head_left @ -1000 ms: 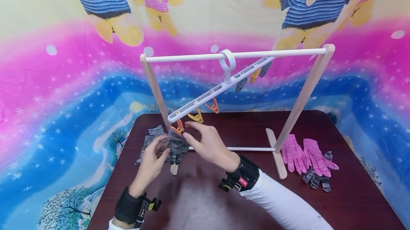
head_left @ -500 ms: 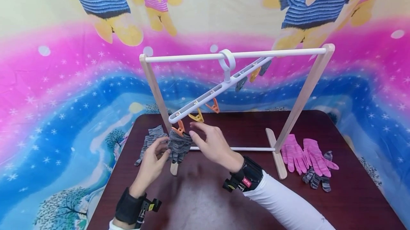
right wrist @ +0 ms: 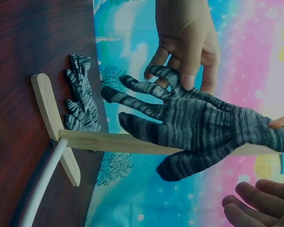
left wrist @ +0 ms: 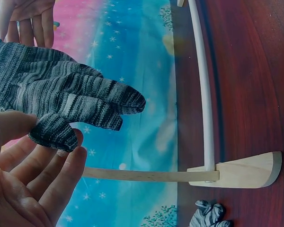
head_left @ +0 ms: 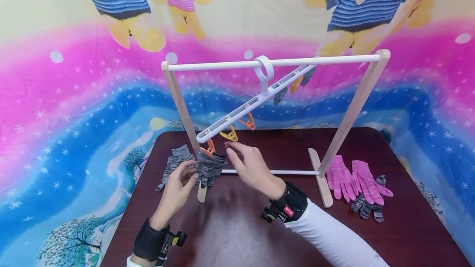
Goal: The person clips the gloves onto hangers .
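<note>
A grey-and-black striped knit glove (head_left: 210,168) hangs by its cuff from an orange clip (head_left: 209,149) at the near end of the white clip hanger (head_left: 256,102). My left hand (head_left: 179,190) pinches the glove's side edge between thumb and fingers. In the right wrist view, the left thumb (right wrist: 188,78) lies over one glove finger, with other fingertips behind it. My right hand (head_left: 252,170) is just right of the glove, apart from it, fingers extended and holding nothing. A yellow clip (head_left: 230,135) hangs close above its fingertips.
The hanger's ring (head_left: 264,68) loops over a white rod (head_left: 319,61) on a wooden stand (head_left: 350,114). A second striped glove (head_left: 178,157) lies at the table's left. Pink gloves (head_left: 367,180) and another striped glove (head_left: 377,213) lie at the right.
My right hand has let go near the orange clip and moved right, away from the glove. The left hand stays at the glove's side; the clipped glove has swung slightly right.
</note>
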The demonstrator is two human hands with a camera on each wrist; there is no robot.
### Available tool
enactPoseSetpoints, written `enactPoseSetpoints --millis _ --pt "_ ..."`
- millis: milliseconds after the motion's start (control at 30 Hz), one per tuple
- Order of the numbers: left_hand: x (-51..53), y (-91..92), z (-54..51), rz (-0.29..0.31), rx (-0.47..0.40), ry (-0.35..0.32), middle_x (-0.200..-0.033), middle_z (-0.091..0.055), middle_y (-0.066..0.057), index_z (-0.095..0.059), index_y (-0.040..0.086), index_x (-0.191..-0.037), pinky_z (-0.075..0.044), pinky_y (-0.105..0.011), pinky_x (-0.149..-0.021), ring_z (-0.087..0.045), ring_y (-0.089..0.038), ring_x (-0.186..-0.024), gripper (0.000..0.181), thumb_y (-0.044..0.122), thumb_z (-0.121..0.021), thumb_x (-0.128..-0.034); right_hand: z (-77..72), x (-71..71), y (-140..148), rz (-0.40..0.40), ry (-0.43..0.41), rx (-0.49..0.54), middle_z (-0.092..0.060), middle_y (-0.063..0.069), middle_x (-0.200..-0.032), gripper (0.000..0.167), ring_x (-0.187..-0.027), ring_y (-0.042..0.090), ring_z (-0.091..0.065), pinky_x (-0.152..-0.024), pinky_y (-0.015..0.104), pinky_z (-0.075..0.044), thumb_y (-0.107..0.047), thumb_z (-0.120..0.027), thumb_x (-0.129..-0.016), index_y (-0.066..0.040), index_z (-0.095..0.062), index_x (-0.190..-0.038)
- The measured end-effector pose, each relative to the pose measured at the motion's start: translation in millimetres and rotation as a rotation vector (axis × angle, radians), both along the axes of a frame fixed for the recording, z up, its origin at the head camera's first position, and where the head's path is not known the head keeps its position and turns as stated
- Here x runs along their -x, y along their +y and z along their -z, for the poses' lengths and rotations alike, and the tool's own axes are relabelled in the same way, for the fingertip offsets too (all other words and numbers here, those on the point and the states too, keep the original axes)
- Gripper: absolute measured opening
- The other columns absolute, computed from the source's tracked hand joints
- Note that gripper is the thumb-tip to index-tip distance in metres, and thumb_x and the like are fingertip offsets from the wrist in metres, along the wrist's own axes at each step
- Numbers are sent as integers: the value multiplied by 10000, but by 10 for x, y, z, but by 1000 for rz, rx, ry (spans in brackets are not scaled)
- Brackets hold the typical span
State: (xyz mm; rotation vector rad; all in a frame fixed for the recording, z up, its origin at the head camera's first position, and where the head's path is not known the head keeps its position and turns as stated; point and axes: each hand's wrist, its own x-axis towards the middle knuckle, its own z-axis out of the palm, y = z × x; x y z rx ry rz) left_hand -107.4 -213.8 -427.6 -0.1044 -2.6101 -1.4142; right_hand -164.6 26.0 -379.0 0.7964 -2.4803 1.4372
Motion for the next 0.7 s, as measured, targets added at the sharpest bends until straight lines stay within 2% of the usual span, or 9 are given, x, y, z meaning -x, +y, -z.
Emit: enactPoseSetpoints --millis 133,200,400,500,567,700 --pt "5 -21 15 1 -2 -12 -1203 -727 -167 -560 85 -1372 -588 -326 -854 -703 -288 -1058 361 95 -593 -1013 17 17 15 10 16 -9 -757 90 -1163 335 -1005 157 -721 -859 385 -575 -205 -530 -1041 -37 -672 -1294" --pt "10 -31 22 2 -6 -16 -1203 -726 -166 -561 91 -1371 -587 -325 -864 -702 -291 -1067 350 109 -582 -1022 29 21 23 9 14 -8 -741 102 -1218 334 -1052 173 -723 -871 406 -580 -198 -537 -1036 -30 -671 -1291" --pt "9 -72 32 32 -54 -6 -1180 -733 -148 -583 98 -1341 -563 -226 -852 -717 -246 -1025 299 168 -540 -1054 73 17 49 15 -12 -36 -754 88 -1163 341 -851 140 -702 -818 391 -568 -208 -548 -1031 -38 -665 -1303" --pt "10 -85 28 48 -89 -7 -1143 -738 -151 -591 90 -1322 -562 -219 -846 -719 -188 -982 284 180 -530 -1059 106 19 66 17 -28 -57 -751 81 -1174 349 -839 131 -690 -836 372 -555 -219 -553 -1029 -43 -660 -1311" --pt "11 -92 28 56 -100 -11 -1130 -739 -155 -593 89 -1310 -562 -217 -845 -718 -190 -977 272 177 -525 -1061 136 22 80 17 -32 -67 -745 81 -1201 350 -879 125 -700 -878 376 -552 -221 -555 -1029 -47 -657 -1316" --pt "13 -103 39 62 -106 -15 -1146 -735 -174 -597 91 -1294 -560 -213 -850 -717 -272 -999 258 177 -519 -1063 196 29 107 14 -34 -74 -756 78 -1161 347 -795 95 -686 -846 363 -551 -217 -557 -1031 -50 -654 -1319"
